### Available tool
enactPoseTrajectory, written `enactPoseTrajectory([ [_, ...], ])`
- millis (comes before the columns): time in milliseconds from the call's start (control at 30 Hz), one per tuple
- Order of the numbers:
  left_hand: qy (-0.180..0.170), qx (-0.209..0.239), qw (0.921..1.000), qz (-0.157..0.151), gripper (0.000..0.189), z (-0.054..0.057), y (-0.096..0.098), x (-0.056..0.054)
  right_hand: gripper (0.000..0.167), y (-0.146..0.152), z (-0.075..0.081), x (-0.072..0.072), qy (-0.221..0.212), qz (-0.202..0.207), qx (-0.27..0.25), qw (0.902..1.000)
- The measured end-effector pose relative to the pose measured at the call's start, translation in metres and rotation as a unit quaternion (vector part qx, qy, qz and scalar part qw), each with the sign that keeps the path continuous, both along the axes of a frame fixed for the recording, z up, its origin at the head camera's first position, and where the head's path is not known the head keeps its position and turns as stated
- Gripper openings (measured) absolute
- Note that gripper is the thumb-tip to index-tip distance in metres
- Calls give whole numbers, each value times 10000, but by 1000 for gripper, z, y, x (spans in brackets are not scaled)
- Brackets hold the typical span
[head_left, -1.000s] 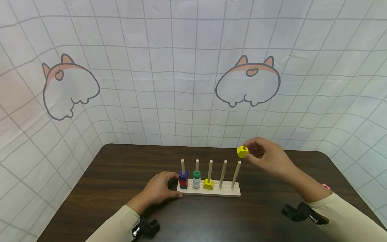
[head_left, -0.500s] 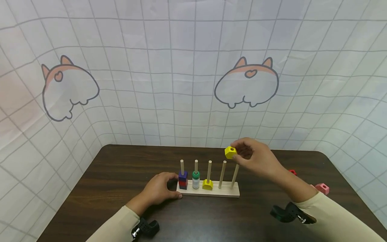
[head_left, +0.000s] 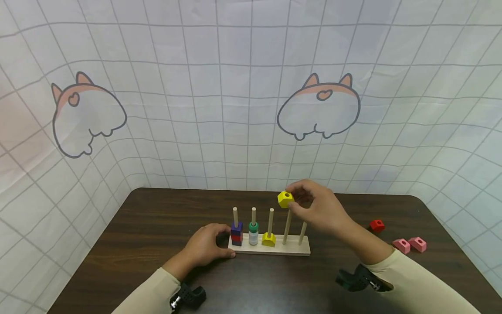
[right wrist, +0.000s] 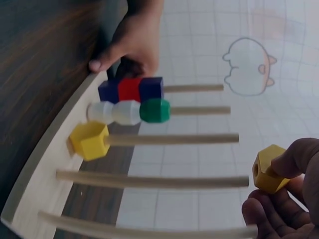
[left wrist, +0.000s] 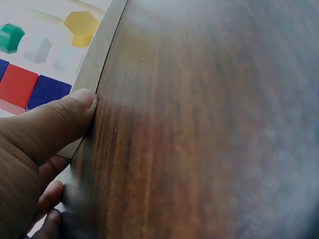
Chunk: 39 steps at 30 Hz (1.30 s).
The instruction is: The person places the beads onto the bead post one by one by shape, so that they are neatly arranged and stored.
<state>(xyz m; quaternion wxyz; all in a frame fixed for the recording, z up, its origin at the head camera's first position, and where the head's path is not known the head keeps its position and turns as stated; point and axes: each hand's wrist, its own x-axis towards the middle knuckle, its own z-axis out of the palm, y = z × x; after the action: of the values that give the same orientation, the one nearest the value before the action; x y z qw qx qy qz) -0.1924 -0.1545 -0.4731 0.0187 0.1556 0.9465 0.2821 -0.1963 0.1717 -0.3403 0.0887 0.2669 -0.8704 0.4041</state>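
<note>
A wooden peg board [head_left: 292, 250] with several upright pegs stands on the table. My left hand [head_left: 205, 245] grips its left end, the thumb along the front edge in the left wrist view. Blue and red blocks [head_left: 236, 234] are stacked on the leftmost peg. The second peg bears white beads with a green bead [head_left: 253, 227] on top. Low on the third sits a yellow block [head_left: 269, 239]. My right hand [head_left: 315, 208] pinches another yellow block [right wrist: 269, 169], a drilled one, just off the tip of the fourth peg [right wrist: 154, 179]. The two rightmost pegs are bare.
On the dark wooden table [head_left: 157, 218], a red block [head_left: 377, 225] and two pink blocks [head_left: 417, 244] lie to the right, beyond my right forearm. A white gridded cloth [head_left: 204, 131] hangs behind and at both sides.
My right hand has moved left with the yellow block, from right of the board to the fourth peg's top. The red and pink blocks have come into view. My left hand stays put.
</note>
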Motion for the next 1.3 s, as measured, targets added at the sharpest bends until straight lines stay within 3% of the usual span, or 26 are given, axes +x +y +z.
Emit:
enactPoseTrajectory([
  [467,-11,75,10000,-58,66,-1,-1,0,29,-23,-7,4,-187,114,-375,9991],
  [800,25,64,10000,-42,65,-2,-1,0,29,-37,-11,12,-307,-308,-350,9984],
  [1300,-2,84,10000,17,64,0,0,-1,27,-45,-41,14,-488,-688,-705,9939],
])
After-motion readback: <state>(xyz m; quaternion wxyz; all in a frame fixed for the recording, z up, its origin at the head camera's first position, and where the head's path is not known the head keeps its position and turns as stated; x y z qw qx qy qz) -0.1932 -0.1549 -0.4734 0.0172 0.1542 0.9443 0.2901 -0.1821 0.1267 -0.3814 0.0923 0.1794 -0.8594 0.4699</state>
